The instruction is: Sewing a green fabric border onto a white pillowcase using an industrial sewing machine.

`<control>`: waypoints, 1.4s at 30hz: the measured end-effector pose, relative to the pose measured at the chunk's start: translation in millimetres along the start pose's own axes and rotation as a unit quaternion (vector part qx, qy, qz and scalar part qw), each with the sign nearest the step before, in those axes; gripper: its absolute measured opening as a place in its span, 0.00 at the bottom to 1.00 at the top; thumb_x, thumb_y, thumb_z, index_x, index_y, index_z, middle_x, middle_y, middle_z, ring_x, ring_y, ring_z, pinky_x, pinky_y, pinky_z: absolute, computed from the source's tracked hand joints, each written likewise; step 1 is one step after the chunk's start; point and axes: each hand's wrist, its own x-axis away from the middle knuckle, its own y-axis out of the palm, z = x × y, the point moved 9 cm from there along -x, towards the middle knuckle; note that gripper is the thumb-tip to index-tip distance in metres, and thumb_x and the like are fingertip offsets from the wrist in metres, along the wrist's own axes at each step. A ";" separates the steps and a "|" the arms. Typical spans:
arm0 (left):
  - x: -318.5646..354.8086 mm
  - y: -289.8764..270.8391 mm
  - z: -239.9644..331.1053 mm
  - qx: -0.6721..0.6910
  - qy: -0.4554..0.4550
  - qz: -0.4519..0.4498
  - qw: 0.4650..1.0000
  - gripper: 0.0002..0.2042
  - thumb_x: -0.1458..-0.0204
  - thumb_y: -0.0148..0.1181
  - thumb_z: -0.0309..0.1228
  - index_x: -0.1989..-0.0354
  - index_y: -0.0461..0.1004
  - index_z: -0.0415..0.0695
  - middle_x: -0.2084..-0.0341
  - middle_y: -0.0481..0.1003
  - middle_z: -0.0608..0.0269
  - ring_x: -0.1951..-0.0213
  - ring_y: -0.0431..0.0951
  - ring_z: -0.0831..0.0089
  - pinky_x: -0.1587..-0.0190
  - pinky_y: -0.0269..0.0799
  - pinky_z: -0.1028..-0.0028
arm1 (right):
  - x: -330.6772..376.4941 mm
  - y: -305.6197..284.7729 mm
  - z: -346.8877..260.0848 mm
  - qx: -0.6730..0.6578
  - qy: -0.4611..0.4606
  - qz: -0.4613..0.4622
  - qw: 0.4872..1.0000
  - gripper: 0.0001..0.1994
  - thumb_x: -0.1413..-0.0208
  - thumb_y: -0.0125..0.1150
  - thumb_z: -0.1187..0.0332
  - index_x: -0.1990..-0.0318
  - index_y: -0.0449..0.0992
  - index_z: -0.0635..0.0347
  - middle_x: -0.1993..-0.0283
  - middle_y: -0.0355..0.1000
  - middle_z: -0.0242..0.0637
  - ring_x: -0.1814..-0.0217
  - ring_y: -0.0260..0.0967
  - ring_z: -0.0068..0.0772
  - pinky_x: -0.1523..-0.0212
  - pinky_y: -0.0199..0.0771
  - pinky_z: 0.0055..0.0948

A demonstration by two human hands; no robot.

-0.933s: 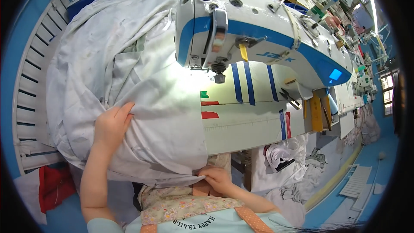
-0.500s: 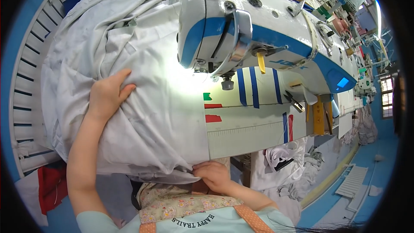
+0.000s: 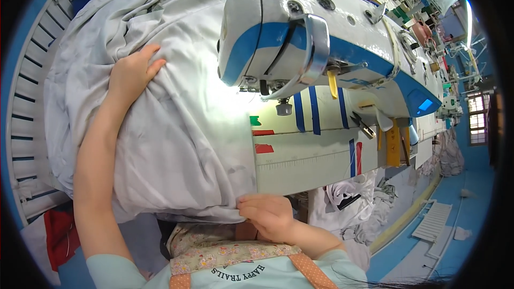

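Note:
A large light-grey cloth (image 3: pixel 176 144) lies in loose folds over the left part of the sewing table and hangs past its near edge. My left hand (image 3: pixel 133 75) rests on the far part of the cloth, thumb and forefinger apart. At the cloth's near right corner, my right hand (image 3: pixel 267 215) pinches its edge between thumb and fingers. Just right of the cloth stands a white and blue sewing machine (image 3: pixel 300 37); its lamp lights the cloth under the head. The needle area is lost in glare.
Blue and red tape strips and a ruler scale mark the machine table (image 3: pixel 305 166). Small thread snips (image 3: pixel 363 125) lie beside the machine's base. A white slatted rack (image 3: pixel 24 112) borders the left side. White cloth pieces (image 3: pixel 348 198) are heaped beyond the table at the right.
My left hand has slid farther away from me over the cloth, and the folds there have shifted. My right hand stays at the near corner, slightly higher.

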 end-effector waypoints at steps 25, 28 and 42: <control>-63.9 5.1 -45.1 0.098 -0.090 -0.035 0.990 0.18 0.49 0.63 0.39 0.53 0.75 0.42 0.68 0.79 0.49 0.64 0.79 0.52 0.58 0.74 0.59 | -95.4 -18.6 65.9 0.066 0.094 0.035 0.993 0.04 0.51 0.61 0.79 0.68 0.74 0.60 0.49 0.71 0.45 0.45 0.69 0.44 0.49 0.71 0.39; 6.7 -50.9 -25.0 0.172 0.074 -0.037 0.982 0.24 0.50 0.65 0.31 0.44 0.72 0.41 0.63 0.80 0.55 0.57 0.77 0.58 0.50 0.70 0.65 | -81.1 -28.8 79.4 -0.125 0.208 0.162 0.956 0.03 0.43 0.54 0.79 0.64 0.73 0.62 0.43 0.66 0.43 0.39 0.65 0.42 0.48 0.73 0.39; 195.1 -72.4 -90.8 0.236 -0.275 0.049 0.931 0.07 0.43 0.51 0.27 0.62 0.72 0.36 0.70 0.76 0.43 0.68 0.77 0.49 0.65 0.72 0.57 | -38.8 11.1 47.2 -0.224 0.344 0.174 0.895 0.32 0.41 0.55 0.76 0.31 0.50 0.68 0.46 0.67 0.46 0.56 0.71 0.26 0.61 0.75 0.21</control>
